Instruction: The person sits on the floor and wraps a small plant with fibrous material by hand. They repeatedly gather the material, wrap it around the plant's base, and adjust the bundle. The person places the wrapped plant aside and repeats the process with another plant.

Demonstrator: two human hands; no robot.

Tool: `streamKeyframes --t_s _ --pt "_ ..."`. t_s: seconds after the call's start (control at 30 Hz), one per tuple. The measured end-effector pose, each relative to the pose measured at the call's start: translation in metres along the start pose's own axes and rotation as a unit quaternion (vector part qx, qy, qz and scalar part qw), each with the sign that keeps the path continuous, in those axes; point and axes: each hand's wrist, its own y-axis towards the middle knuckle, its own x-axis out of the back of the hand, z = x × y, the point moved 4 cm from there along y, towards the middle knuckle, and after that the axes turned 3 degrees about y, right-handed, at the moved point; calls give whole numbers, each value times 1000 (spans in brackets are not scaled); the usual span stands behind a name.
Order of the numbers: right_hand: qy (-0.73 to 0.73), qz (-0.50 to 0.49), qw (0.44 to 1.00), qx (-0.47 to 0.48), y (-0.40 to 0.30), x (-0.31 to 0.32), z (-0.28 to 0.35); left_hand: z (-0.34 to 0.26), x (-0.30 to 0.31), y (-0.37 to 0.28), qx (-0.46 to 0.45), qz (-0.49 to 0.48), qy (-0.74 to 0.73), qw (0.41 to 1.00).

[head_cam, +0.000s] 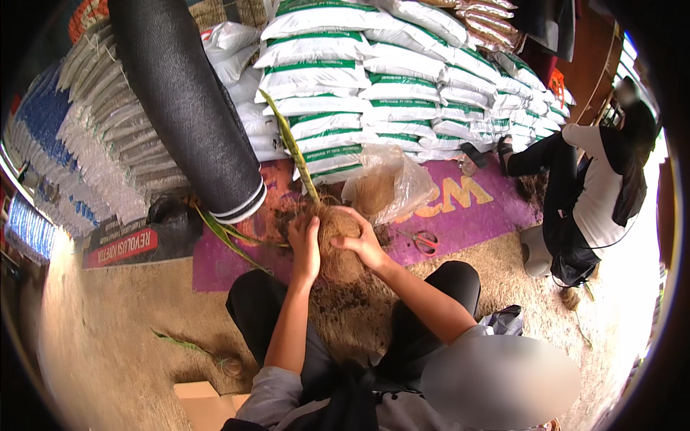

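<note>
Between my two hands is a ball of brown coconut fibre (340, 253), with a long green and yellow snake plant leaf (291, 145) rising from its top. My left hand (305, 245) presses on the ball's left side, thumb along the front. My right hand (360, 237) grips its upper right side with the fingers over the top. More snake plant leaves (229, 240) stick out to the left, behind my left hand. Just past the ball, a clear plastic bag (399, 186) holds loose brown fibre. Red-handled scissors (426, 242) lie on the purple banner to the right.
White sacks with green bands (315, 73) are stacked ahead. A black roll of netting (183, 102) leans at the left. Dark soil (347, 299) lies between my knees. Another plant with a fibre ball (229, 366) rests on the floor, lower left. A person (598, 183) sits at the right.
</note>
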Motion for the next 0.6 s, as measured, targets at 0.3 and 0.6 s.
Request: streamKeyframes --t_s 0.3,0.6 --pt "-113 -31 990 81 -6 -5 4 -50 -13 -16 -79 36 69 994" --pt "-70 -12 996 46 -19 -2 28 -21 -27 -25 200 162 -347 902"
